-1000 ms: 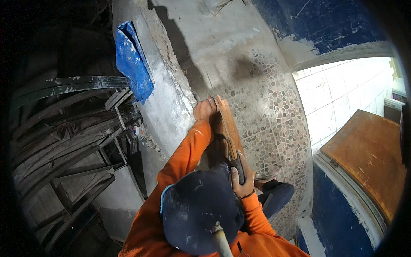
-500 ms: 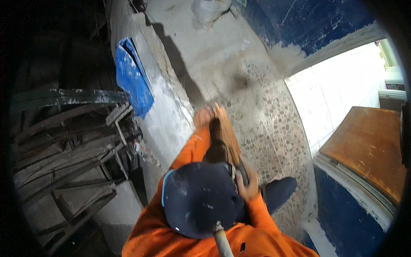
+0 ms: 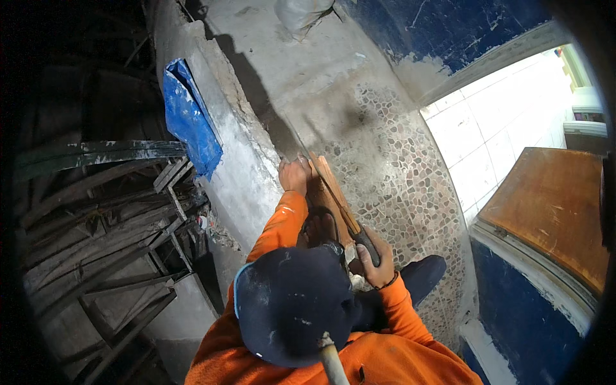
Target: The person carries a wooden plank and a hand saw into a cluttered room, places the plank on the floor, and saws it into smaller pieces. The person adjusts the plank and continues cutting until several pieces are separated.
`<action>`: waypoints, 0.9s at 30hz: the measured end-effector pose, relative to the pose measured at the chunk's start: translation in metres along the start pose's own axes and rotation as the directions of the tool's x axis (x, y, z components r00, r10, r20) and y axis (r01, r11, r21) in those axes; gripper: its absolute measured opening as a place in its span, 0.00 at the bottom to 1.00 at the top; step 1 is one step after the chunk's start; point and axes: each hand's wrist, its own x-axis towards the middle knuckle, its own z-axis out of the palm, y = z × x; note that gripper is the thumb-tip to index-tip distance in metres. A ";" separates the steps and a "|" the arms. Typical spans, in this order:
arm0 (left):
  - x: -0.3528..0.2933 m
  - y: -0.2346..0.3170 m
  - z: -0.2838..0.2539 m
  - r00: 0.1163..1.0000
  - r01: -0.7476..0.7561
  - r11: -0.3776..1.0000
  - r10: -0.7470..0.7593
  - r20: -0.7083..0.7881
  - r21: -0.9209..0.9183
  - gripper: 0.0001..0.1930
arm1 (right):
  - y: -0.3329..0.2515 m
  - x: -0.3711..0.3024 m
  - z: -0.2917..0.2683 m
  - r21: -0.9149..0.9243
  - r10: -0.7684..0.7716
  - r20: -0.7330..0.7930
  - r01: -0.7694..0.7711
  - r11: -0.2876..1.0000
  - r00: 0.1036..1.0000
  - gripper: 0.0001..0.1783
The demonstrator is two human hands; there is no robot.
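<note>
My left hand [image 3: 294, 174] is closed at the far end of a reddish-brown wooden board [image 3: 332, 174], at its left edge. The board slants from there back toward my body. In my right hand [image 3: 380, 258] is the black handle of a long, thin-bladed knife [image 3: 333, 191], seen nearly edge-on. Its blade runs along the board and reaches past the board's far end. Below the board, part of a bare foot [image 3: 321, 228] shows. A dark cap [image 3: 292, 305] hides the board's near end.
A rough low wall [image 3: 240, 147] runs along the left, with a blue crumpled sheet [image 3: 189, 122] on it. Beyond it lies dark stacked timber [image 3: 102, 256]. Stone-patterned floor [image 3: 410, 186] spreads to the right, beside a brown wooden panel [image 3: 545, 212]. A whitish sack [image 3: 303, 16] sits far ahead.
My right hand has moved forward and slightly right with the knife, whose long blade now shows over the board. My left hand stays at the board's far end.
</note>
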 end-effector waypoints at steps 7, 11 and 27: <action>-0.003 -0.008 0.010 0.992 0.082 0.996 -0.085 0.094 0.032 0.28 | -0.031 -0.078 0.003 -0.030 -0.019 -0.049 0.017 0.999 0.999 0.31; -0.002 0.000 0.005 0.996 0.086 0.996 -0.086 0.034 0.002 0.25 | -0.041 -0.078 0.005 0.007 0.078 -0.006 -0.078 0.997 0.997 0.31; -0.003 0.016 -0.015 0.993 0.005 1.000 -0.006 0.115 0.011 0.27 | -0.004 0.006 0.024 0.053 0.066 -0.038 -0.064 0.997 0.997 0.27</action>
